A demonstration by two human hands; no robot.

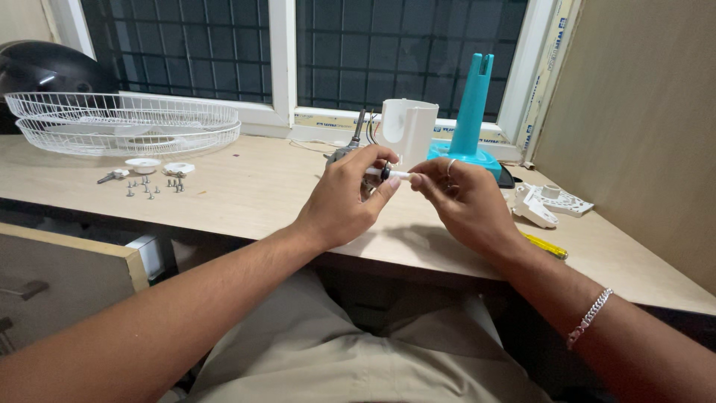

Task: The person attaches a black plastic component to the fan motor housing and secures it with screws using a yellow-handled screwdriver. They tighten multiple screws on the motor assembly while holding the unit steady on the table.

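Note:
Both hands meet over the wooden desk. My left hand pinches a small white rod with a black ring between thumb and fingers. My right hand, with a ring on one finger and a chain bracelet at the wrist, grips the rod's other end. Just behind the hands stand a white plastic fan housing and a teal fan stand. A grey motor part with wires is partly hidden behind my left hand.
Two white wire fan guards are stacked at the left back. Several screws and small white caps lie near them. White plastic pieces and a yellow screwdriver lie on the right. A window runs behind.

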